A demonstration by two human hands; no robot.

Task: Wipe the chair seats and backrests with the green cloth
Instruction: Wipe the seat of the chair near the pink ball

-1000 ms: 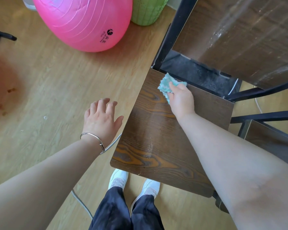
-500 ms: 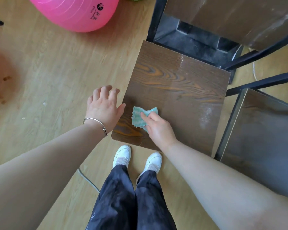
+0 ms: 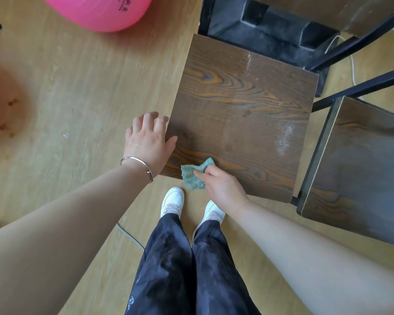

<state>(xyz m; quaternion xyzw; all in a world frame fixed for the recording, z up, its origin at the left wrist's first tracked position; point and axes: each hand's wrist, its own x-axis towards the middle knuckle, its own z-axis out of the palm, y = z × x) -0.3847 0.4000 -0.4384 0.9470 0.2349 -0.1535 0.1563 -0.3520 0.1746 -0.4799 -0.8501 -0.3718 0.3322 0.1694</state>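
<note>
A dark wood-grain chair seat [image 3: 241,114] lies below me, with a pale dusty streak near its right edge. My right hand [image 3: 221,187] pinches the crumpled green cloth [image 3: 195,176] at the seat's near left corner; part of the cloth hangs past the front edge. My left hand [image 3: 146,142] rests against the seat's left edge, fingers relaxed, thumb lying on the wood, a silver bangle on the wrist. A second chair seat [image 3: 359,169] stands to the right. A backrest cannot be made out.
A pink exercise ball [image 3: 100,10] sits on the light wood floor at the top left. A dark table with black metal legs [image 3: 328,17] stands behind the chairs. A grey cable [image 3: 130,235] runs on the floor by my white shoes [image 3: 172,201].
My right hand has dragged the cloth from the seat's far left corner down to its near left corner. My left hand has come to rest against the seat's left edge.
</note>
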